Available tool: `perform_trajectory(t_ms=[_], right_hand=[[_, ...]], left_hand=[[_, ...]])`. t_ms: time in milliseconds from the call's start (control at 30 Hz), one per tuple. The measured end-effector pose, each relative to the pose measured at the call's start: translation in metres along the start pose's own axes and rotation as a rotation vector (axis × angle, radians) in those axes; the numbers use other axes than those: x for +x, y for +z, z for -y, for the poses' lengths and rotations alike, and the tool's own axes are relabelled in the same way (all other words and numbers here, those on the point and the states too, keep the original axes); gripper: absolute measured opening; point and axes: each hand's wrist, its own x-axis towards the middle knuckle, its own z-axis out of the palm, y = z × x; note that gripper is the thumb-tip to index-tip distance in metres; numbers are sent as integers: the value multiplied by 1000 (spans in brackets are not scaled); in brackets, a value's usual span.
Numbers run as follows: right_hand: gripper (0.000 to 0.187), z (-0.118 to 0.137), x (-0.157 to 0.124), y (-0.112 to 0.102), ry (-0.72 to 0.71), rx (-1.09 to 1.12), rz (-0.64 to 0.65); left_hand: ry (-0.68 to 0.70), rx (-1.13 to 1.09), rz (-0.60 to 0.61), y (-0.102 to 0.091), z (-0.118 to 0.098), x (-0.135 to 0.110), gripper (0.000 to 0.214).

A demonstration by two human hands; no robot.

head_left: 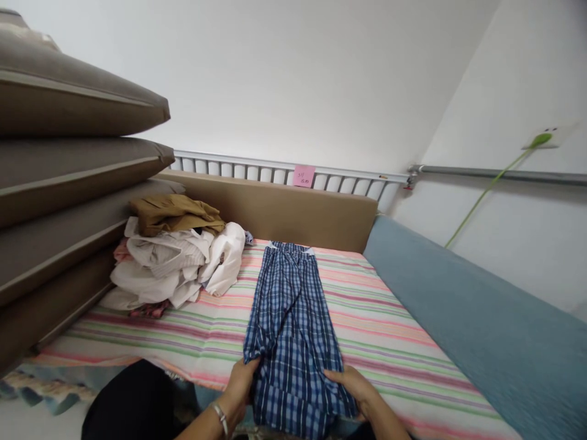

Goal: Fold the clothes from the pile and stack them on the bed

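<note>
**Two hands hold the near end of checked trousers on a bed**

The blue-and-white checked cotton trousers [291, 311] lie lengthwise down the middle of the striped-sheeted bed [380, 305], with the waistband at its far end. At the bed's near edge, the left hand [243, 382] is clenched on a bunched corner. The right hand [355, 388] lies thumb-uppermost on the other corner, its fingers hidden, so its grip cannot be told. It looks like mid-fold smoothing, and lifting this end would call for both wrists to rise evenly. A heap of white and tan clothes [178, 256] sits at the bed's far left.

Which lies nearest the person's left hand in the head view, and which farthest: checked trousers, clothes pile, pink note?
1. checked trousers, gripped by the left hand, on the bed.
2. clothes pile, farther back on the left.
3. pink note, far back on the rail.
</note>
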Motion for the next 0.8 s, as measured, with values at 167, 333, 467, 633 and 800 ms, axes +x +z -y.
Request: perform_trajectory(t_ms=[167,333,467,633,800], right_hand=[[49,-8,6,-4,7,5,41],[53,-2,-2,2,2,-6,6],[54,7,-17,13,-5,3,-2],[47,-1,-18,-4,22,29,-187],[43,8,-6,-50,62,21,-441]], left_hand=[[-35,-87,1,1,2,-2,31],[-90,-154,83,-2,-3,-16,44],[-75,-212,260,-3,0,-22,58],[3,-9,40,-30,7,2,54],[197,248,-237,-64,-37,33,51]])
